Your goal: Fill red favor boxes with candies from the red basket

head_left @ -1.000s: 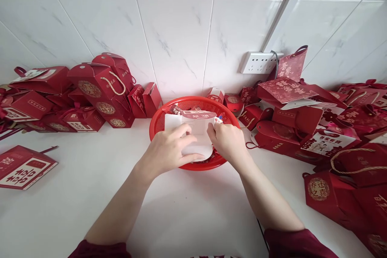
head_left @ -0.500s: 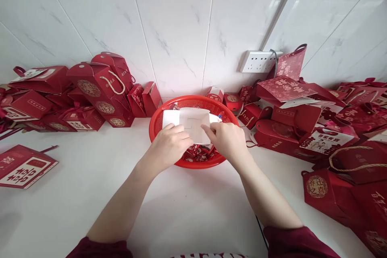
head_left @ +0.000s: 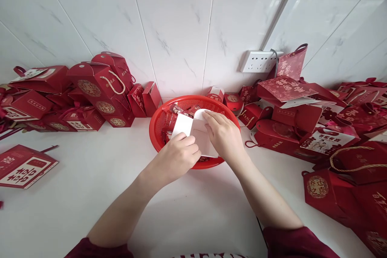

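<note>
And here we are over the red basket [head_left: 153, 131]: the open box [head_left: 205, 143] sits above its middle, white inside up, tipped and turned a little. The left hand [head_left: 178, 157] has its fingers curled in, pinching the near end of the white side flap [head_left: 183, 124]. The right hand [head_left: 226, 137] lays its fingers close together along the far flap [head_left: 198, 115]; whether the thumb closes against them, I cannot tell.

So how far along? The box looks shaped, its walls seemingly up, but it's open, flaps unfolded, and nothing shows in the part of the inside that's visible. Filling and closing it look undone, as far as I can judge. Red packets [head_left: 171, 120] lie in the basket, by the side flap. Shaped boxes flank the basket: stacked boxes [head_left: 105, 92] on the left, piled boxes [head_left: 290, 129] on the right, and a lone box [head_left: 26, 165] lying apart on the table [head_left: 178, 213].

And the change from half a second ago! The box was squarer to us then, side flap flatter; now it has swung round. The right hand has gone from bent fingers at the box's right edge to straight ones at the far flap. More packets show on the left, while those in front are now mostly covered.
</note>
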`<state>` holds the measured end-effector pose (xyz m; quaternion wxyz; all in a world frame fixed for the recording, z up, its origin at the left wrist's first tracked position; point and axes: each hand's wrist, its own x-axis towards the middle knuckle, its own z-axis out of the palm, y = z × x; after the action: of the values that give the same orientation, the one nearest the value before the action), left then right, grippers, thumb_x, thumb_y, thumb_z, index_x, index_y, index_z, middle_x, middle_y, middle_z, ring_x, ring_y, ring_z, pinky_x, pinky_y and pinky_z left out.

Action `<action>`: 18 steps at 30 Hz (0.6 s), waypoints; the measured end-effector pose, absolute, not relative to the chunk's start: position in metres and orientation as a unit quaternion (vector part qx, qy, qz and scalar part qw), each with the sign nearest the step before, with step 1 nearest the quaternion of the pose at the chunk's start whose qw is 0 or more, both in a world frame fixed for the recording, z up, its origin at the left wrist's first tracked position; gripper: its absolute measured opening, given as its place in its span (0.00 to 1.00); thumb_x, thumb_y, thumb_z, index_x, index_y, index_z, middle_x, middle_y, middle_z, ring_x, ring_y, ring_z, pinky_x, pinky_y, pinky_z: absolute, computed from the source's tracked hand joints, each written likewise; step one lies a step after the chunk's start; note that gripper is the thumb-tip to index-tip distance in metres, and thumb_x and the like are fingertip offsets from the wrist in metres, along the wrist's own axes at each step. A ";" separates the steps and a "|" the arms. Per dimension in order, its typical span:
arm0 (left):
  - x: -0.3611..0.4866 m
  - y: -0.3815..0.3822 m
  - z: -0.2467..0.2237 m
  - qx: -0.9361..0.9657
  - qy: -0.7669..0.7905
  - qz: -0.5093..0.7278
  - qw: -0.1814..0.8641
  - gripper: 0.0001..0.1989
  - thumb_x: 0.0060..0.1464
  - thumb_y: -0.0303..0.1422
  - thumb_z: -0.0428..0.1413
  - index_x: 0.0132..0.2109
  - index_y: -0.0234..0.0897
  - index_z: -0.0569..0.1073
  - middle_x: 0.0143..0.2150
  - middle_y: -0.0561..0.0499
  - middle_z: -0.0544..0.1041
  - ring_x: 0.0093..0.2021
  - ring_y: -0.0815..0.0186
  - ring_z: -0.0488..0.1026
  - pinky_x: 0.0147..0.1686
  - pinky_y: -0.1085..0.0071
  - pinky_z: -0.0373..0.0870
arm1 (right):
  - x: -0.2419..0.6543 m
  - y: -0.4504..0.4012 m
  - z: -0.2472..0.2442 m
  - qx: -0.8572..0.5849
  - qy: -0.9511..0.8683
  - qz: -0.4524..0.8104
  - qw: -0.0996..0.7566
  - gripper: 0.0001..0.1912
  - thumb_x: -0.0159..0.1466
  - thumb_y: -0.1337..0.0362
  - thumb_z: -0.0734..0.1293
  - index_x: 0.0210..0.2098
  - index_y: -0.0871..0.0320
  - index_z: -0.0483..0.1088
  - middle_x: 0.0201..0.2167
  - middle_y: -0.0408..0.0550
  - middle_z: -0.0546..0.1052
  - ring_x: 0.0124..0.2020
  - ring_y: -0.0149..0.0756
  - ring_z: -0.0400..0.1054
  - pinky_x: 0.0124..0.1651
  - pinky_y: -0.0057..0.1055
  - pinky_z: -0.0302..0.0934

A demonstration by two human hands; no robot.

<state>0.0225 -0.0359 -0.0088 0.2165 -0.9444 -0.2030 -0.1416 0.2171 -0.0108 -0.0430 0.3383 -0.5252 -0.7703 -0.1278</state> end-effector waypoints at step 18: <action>0.000 -0.006 0.001 -0.918 -0.340 -0.158 -0.128 0.32 0.50 0.41 0.65 0.62 0.48 0.70 0.63 0.44 0.66 0.60 0.52 0.69 0.56 0.59 0.71 | 0.232 -0.008 -0.021 -0.436 -0.781 0.163 0.415 0.13 0.70 0.66 0.62 0.49 0.52 0.77 0.46 0.44 0.83 0.46 0.37 0.77 0.50 0.33 0.68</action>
<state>-0.0001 -0.0060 0.0005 -0.1284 -0.9181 -0.3402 -0.1577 0.2318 -0.0079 -0.0214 0.4153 -0.4364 -0.7813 0.1632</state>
